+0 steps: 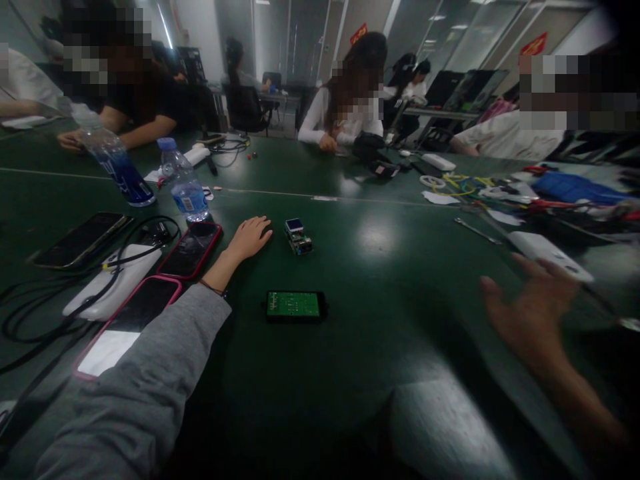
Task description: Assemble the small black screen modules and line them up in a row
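My left hand (249, 238), in a grey sleeve, rests palm down on the green table (380, 320) with its fingers stretched out and nothing in them. Just right of its fingertips sits a small circuit module (299, 239) with a little screen. Closer to me lies a black rectangular case (324, 308) with a green circuit board (293, 305) in it. Over on the right, my right hand (533, 313) is blurred, thumb and fingers apart, and appears to hold nothing. A white power strip (547, 255) lies just beyond it; whether they touch I cannot tell.
Phones (191, 250), a white block (113, 280) and black cables lie left, below two water bottles (189, 190). A thin metal tool (477, 231) is near the power strip. Tangled wires (460, 185) fill the far right. Several people sit around the table.
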The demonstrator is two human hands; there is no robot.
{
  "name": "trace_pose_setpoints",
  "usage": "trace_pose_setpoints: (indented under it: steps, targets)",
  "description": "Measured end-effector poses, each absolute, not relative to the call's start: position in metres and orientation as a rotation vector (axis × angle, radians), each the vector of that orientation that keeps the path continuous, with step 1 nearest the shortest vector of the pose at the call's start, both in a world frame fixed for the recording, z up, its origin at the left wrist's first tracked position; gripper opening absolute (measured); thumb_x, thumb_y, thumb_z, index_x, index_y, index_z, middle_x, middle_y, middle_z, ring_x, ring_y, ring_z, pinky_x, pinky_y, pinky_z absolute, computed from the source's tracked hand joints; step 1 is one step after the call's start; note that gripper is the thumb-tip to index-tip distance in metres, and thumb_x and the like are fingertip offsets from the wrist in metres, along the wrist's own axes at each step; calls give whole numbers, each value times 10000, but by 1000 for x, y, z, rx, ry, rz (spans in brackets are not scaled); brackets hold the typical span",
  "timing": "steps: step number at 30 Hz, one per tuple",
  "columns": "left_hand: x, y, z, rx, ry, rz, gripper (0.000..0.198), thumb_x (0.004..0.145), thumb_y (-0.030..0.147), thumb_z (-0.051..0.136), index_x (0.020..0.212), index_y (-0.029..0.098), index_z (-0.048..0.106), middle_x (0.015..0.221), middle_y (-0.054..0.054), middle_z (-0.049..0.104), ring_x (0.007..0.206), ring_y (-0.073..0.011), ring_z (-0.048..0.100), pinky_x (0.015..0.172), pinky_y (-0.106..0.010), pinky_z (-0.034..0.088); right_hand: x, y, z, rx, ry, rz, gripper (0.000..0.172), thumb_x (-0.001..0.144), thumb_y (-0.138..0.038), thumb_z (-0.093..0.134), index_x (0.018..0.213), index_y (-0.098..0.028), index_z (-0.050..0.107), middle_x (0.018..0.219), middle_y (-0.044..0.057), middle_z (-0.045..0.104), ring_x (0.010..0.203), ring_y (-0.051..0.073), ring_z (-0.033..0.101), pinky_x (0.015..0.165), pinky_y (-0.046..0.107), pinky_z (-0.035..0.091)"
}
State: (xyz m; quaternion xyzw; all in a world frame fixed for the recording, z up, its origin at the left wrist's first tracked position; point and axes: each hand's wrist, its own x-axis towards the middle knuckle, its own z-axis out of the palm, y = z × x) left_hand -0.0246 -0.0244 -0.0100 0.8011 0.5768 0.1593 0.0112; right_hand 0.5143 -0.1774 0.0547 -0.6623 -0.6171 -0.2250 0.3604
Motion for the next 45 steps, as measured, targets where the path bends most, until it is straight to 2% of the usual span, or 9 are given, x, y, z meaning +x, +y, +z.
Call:
trace_pose_setpoints:
  steps: [5,8,11,16,22,27,35,40,45]
  targets:
    - [-24,-24,-10,2509,1803,468,505,1105,421,407,1533,183,531,1653,-135,491,1539,-301,438,1278,-523,328,361,-125,26,-1277,-2078,3,563,1057,-534,457,1552,-268,443,1545,190,413,1451,398,422,1148,690,415]
    - [-23,-25,-10,2509,1806,462,523,1109,425,398,1538,154,524,1648,-150,493,1541,-307,432,1281,-519,325,285,-99,19,-1151,-2141,193,624,1009,-508,622,1554,-262,445,1609,192,330,1433,423,440,1159,681,436]
    - [-23,-25,-10,2513,1813,480,509,1108,421,403,1536,176,528,1644,-140,501,1537,-298,440,1274,-512,336,250,-81,15,-1086,-2186,295,720,922,-435,759,1552,-276,450,1583,184,379,1405,440,472,1153,700,450]
    - [-23,-24,-10,2508,1811,488,507,1105,438,409,1528,192,538,1639,-133,508,1529,-303,449,1269,-523,341,251,-77,11,-972,-2256,406,655,966,-289,609,1583,-203,407,1519,189,477,1350,383,551,1130,633,511]
    - [-24,-23,-12,2495,1817,514,485,1099,437,421,1521,234,547,1639,-106,513,1526,-296,453,1265,-525,350,252,-78,9,-960,-2214,448,637,979,-293,565,1589,-205,405,1526,178,495,1391,366,528,1167,609,480]
    - [-26,-22,-13,2494,1811,496,508,1102,456,402,1529,216,536,1645,-117,504,1529,-307,446,1263,-533,351,252,-70,6,-1087,-2085,526,615,998,-359,529,1564,-133,444,1427,211,577,1304,359,579,1161,597,463]
    - [-24,-25,-7,2500,1804,500,496,1098,451,406,1511,220,556,1632,-114,521,1520,-292,460,1262,-500,356,256,-59,-1,-1224,-1916,623,540,997,-388,499,1491,-171,535,1353,180,651,1274,369,579,1151,632,432]
    - [-25,-24,-9,2496,1803,498,509,1100,459,394,1523,218,543,1638,-119,511,1523,-306,454,1257,-521,361,259,-61,-1,-1203,-1875,587,610,959,-536,649,1453,-189,566,1381,194,625,1274,394,570,1101,634,475]
    - [-24,-24,-10,2485,1808,476,524,1102,455,395,1533,193,534,1648,-128,496,1538,-305,432,1276,-502,335,260,-60,0,-1207,-1788,568,554,881,-432,708,1351,-152,615,1257,189,682,1171,364,642,1052,575,518]
